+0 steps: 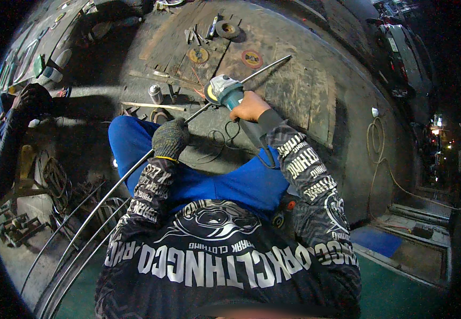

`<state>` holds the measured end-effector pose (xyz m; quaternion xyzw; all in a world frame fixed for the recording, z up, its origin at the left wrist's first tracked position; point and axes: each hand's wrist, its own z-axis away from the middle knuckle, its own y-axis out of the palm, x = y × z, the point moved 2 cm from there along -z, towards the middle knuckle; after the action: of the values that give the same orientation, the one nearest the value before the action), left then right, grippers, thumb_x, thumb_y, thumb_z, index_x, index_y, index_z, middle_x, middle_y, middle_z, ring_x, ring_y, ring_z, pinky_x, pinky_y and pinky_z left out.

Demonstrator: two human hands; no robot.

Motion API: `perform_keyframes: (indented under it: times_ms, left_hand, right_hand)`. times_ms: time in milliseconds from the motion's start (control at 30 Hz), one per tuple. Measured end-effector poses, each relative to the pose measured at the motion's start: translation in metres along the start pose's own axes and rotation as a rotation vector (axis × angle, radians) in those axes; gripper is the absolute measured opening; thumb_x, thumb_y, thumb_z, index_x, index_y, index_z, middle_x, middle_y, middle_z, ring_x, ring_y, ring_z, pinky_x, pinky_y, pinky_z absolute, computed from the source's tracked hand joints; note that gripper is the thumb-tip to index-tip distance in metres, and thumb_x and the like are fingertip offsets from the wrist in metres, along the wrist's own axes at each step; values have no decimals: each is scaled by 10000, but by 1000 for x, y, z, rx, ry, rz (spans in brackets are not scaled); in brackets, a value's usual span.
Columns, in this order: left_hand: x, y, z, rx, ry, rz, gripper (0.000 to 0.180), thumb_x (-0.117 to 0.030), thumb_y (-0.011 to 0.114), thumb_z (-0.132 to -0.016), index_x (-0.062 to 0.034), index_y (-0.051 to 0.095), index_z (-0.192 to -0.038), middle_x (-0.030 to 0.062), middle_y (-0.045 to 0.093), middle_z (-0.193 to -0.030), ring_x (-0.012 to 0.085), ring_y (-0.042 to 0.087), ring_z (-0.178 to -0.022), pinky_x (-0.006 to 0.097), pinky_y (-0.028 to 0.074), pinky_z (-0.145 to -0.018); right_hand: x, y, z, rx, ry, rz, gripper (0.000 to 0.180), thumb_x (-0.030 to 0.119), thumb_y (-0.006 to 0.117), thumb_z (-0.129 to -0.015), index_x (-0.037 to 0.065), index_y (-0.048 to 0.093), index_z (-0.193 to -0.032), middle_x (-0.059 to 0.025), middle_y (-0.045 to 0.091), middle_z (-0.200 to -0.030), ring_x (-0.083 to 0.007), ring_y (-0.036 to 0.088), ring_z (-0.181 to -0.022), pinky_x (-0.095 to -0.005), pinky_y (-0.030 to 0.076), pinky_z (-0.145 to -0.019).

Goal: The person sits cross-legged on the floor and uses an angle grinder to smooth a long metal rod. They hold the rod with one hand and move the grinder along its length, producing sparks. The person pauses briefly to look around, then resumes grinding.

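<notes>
My left hand (pixel 170 139), in a dark knit glove, is closed around a long thin metal rod (pixel 270 66). The rod slants from the lower left, past my knee, to the upper right over the wooden boards. My bare right hand (pixel 250 108) grips the body of an angle grinder (pixel 229 90). Its yellowish disc (pixel 210 94) is at the rod, beyond my left hand; exact contact is hard to make out. Thin orange streaks like sparks show beside the disc. The grinder partly hides the rod, and its fingers-side underside is out of sight.
A spray can (pixel 156 94) stands left of the grinder. A yellow disc (pixel 198 55), a red disc (pixel 252 58) and a grey wheel (pixel 227 29) lie on the boards (pixel 289 98). Another person's hand (pixel 34 99) is at far left. A hose (pixel 378 139) lies coiled at right.
</notes>
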<state>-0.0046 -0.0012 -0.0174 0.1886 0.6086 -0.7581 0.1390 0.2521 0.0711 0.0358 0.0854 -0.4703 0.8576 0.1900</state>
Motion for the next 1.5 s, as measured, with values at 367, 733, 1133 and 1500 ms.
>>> perform_keyframes:
  times_ms: [367, 733, 1133, 1500]
  left_hand:
    - [0, 2, -6, 79, -29, -29, 274, -339, 668, -835, -131, 701, -1011, 177, 718, -928, 378, 708, -893, 487, 564, -766]
    - [2, 6, -3, -5, -16, 19, 232, -317, 592, -874, -113, 684, -932, 172, 694, -861, 383, 681, -866, 517, 533, -733]
    - [-4, 2, -4, -14, -100, -28, 231, -344, 628, -890, -128, 674, -959, 180, 691, -803, 391, 682, -792, 516, 535, -686]
    - [-8, -1, -19, -127, -9, -65, 197, -238, 666, -872, -149, 688, -1047, 130, 684, -751, 360, 672, -663, 491, 519, -584]
  right_hand:
    - [15, 4, 18, -25, -49, 54, 642, 307, 870, -519, -127, 669, -947, -276, 704, -961, -360, 709, -893, -409, 555, -786]
    - [-35, -32, -33, -100, 121, 63, 681, 329, 871, -498, -100, 693, -995, -243, 715, -1005, -348, 707, -940, -399, 554, -815]
    - [-129, -103, -103, -157, 221, 56, 569, 386, 856, -515, -64, 718, -836, -182, 718, -940, -300, 689, -831, -380, 549, -743]
    - [-237, -158, -207, 26, 161, 118, 279, 398, 641, -850, 262, 762, -1061, -85, 717, -1166, -309, 675, -1070, -384, 505, -961]
